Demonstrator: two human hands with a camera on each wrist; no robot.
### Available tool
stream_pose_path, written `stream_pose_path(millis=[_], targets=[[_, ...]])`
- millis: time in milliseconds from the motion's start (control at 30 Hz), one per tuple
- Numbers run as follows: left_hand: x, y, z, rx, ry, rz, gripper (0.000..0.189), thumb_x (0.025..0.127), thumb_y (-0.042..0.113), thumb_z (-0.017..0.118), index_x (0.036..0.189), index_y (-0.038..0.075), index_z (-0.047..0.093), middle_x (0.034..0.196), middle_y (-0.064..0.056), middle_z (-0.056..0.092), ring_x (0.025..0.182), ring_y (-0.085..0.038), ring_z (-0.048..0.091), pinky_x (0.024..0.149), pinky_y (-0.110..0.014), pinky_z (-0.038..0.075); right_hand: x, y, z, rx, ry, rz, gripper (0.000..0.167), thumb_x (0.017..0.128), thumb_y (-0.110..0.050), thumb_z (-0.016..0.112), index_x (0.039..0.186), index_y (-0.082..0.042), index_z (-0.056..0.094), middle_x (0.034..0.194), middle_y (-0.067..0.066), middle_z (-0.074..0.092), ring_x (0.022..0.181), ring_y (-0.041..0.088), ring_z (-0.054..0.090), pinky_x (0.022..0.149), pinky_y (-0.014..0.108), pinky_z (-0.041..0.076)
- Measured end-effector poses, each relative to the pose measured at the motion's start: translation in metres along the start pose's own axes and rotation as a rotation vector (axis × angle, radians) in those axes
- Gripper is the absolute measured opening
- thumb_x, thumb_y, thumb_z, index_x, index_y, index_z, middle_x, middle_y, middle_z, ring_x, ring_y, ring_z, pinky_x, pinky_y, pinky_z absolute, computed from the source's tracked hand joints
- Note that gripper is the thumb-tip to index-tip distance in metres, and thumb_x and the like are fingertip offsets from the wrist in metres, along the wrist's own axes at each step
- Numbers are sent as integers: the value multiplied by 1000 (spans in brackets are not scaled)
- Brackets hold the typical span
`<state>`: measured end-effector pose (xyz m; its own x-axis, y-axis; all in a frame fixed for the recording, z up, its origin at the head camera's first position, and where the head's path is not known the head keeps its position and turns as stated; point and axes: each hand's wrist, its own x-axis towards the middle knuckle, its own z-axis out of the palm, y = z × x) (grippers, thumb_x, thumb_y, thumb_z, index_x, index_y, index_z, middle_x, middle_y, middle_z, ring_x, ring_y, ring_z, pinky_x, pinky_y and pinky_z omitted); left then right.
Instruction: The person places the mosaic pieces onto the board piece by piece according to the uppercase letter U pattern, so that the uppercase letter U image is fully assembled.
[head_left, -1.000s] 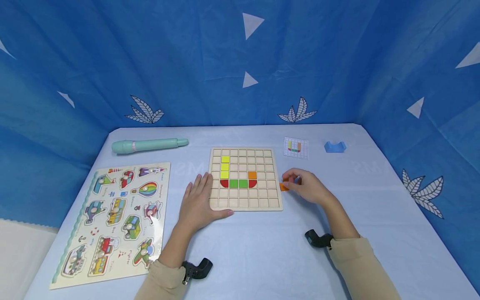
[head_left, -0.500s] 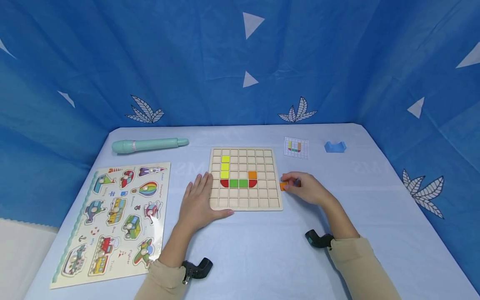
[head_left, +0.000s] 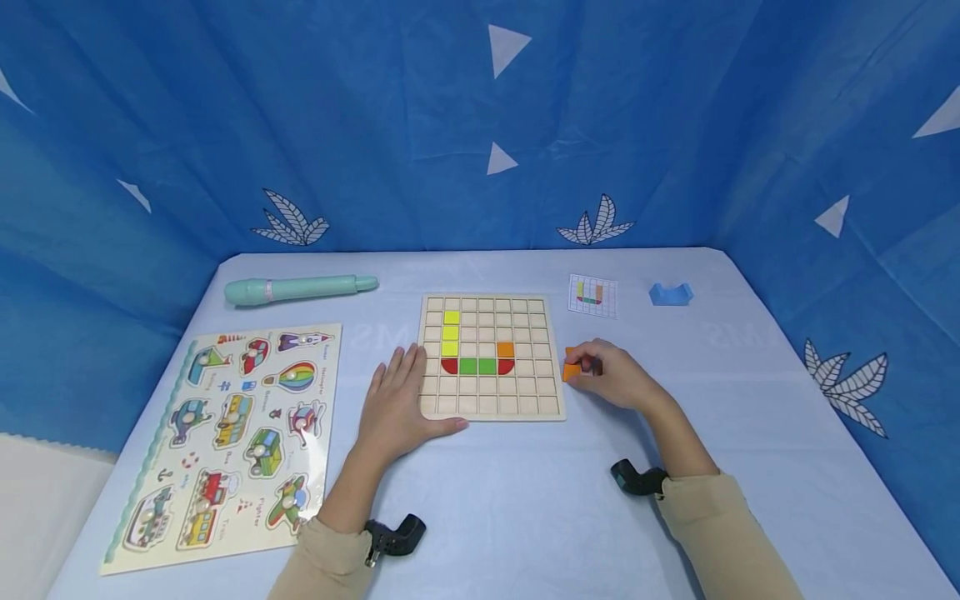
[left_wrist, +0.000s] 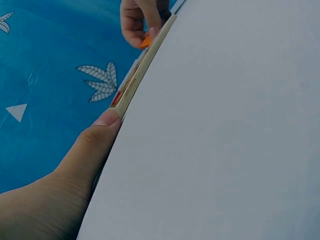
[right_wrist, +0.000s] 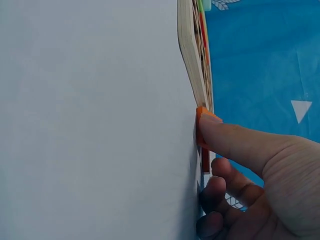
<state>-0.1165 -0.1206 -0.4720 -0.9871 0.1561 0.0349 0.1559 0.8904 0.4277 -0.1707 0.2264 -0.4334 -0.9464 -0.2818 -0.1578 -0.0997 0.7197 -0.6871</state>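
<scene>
A wooden grid board (head_left: 480,406) lies mid-table. Set in it are a column of yellow squares (head_left: 450,333), two green squares (head_left: 477,367), red rounded corner pieces (head_left: 449,367) at both ends of the green, and an orange square (head_left: 506,350). My left hand (head_left: 397,408) lies spread along the board's left side, its thumb (left_wrist: 107,117) at the front edge. Just off the right edge, my right hand (head_left: 615,375) pinches an orange square block (head_left: 572,372), thumb over it in the right wrist view. More orange shows behind, partly hidden by the fingers.
A pattern card (head_left: 592,297) and a blue holder (head_left: 671,294) lie at the back right. At the left are a vehicle picture puzzle (head_left: 300,450) and a mint-green microphone-shaped thing (head_left: 307,289). Blue cloth (head_left: 420,125) hangs around the table.
The orange block under my right thumb has shifted slightly right, away from the board, as the fingers drew in on it. My left hand has stayed in place.
</scene>
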Motion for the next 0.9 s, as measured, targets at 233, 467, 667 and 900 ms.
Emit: stream_pose_path(millis=[233, 467, 667, 900], targets=[[1, 0, -2, 2, 2, 0, 133, 62, 82, 71, 159, 6, 20, 167, -11, 17, 156, -30, 9, 125, -54, 10, 3, -2, -3, 20, -4, 14, 20, 89, -11, 73, 108, -14, 65, 98, 6, 63, 87, 23, 53, 76, 31, 46], [0, -1, -2, 5, 0, -3, 133, 61, 82, 71, 159, 7, 19, 167, -11, 17, 156, -30, 9, 125, -54, 10, 16, -12, -10, 52, 26, 19, 19, 93, -15, 69, 111, -15, 62, 104, 7, 61, 82, 26, 53, 66, 30, 49], [0, -1, 0, 0, 7, 0, 134, 61, 82, 71, 159, 6, 20, 167, -11, 17, 156, -30, 9, 125, -55, 10, 34, -24, -12, 53, 26, 16, 18, 95, -17, 67, 112, -15, 61, 104, 7, 61, 80, 26, 53, 65, 29, 48], [0, -1, 1, -4, 6, 6, 134, 61, 82, 71, 159, 6, 20, 167, -11, 17, 156, -30, 9, 125, -55, 10, 53, -37, -5, 69, 10, -8, 18, 96, -18, 66, 113, -16, 61, 105, 7, 61, 79, 26, 53, 59, 28, 50]])
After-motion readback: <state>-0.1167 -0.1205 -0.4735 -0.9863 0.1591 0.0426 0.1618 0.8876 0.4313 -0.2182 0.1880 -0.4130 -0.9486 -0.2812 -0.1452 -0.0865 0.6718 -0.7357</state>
